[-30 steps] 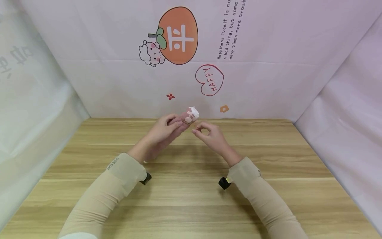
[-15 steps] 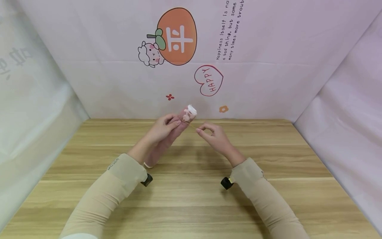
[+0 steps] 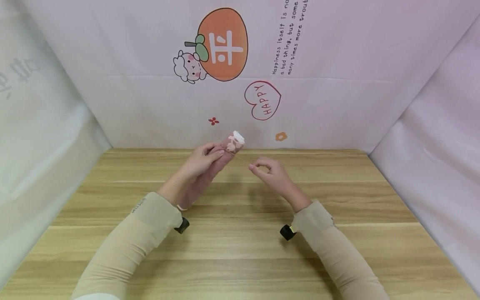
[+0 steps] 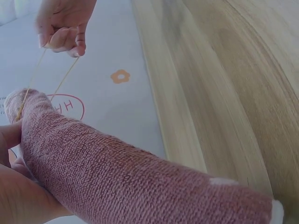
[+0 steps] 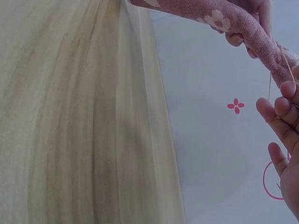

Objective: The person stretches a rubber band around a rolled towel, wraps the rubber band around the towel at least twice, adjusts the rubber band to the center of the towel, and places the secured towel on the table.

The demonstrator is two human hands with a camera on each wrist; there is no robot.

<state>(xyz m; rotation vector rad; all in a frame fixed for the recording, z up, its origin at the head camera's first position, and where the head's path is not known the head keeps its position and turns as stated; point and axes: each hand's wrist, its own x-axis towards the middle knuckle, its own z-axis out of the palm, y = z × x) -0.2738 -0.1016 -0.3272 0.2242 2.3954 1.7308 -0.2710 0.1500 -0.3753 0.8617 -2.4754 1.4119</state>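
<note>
A rolled pink towel (image 3: 204, 180) with pale flower shapes and a white end slants up and away, held above the table. My left hand (image 3: 198, 164) grips it near its far end, thumb on top. A thin yellowish rubber band (image 3: 241, 159) loops round the roll just beyond that thumb. Curled fingers of my right hand (image 3: 275, 177) hold the band's other end, drawing it out taut to the right. Two stretched strands of the band (image 4: 32, 79) show in the left wrist view, running from the towel (image 4: 126, 170) to the right hand (image 4: 65, 25).
Beneath the hands lies a wood-grain table (image 3: 232, 250). A white printed cloth (image 3: 330, 108) rises behind its far edge, and more white cloth (image 3: 41, 125) stands along both sides. Black wrist cameras (image 3: 287, 232) hang under the sleeves.
My right hand has moved right and slightly down, away from the towel, stretching the rubber band out. The towel's far end has shifted a little left in my left hand.
</note>
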